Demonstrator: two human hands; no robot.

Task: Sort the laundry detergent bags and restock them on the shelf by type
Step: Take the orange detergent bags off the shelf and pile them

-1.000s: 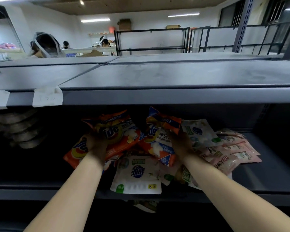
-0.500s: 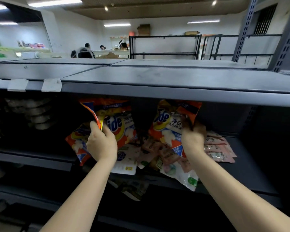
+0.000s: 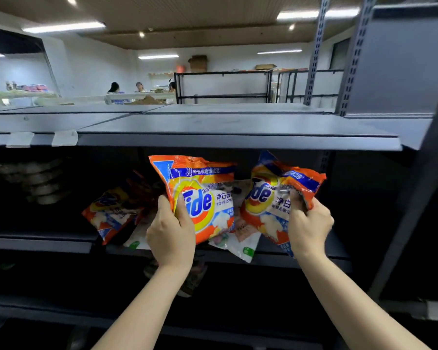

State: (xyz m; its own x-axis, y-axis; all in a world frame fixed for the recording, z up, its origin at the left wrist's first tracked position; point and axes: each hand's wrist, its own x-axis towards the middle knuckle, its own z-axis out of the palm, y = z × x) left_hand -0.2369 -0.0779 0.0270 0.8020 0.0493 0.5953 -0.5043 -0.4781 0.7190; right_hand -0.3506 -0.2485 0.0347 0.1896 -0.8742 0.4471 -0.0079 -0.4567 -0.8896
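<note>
I hold one orange Tide bag in each hand, both lifted in the middle of the frame just below the front edge of the upper shelf (image 3: 213, 142). My left hand (image 3: 171, 232) grips the left Tide bag (image 3: 205, 195) by its lower left edge, thumb across the front and fingers curled behind. My right hand (image 3: 309, 226) pinches the right Tide bag (image 3: 266, 198) along its right side, fingers bunching the film.

Both bags are the same type, so I judge the step is to set them down together with the third Tide bag (image 3: 111, 210), which lies left of centre on the lower shelf (image 3: 314, 258). Under my bags a mixed pile remains: white pouches with green marks (image 3: 243, 246) and something pale pink, too hidden to name.

To do this well I should keep the bags upright with labels facing me, carry them left clear of the pile, and stand them beside the third bag without dragging the white pouches off the shelf lip, where one already overhangs. The right grip looks loose, so I would firm it before moving.
</note>
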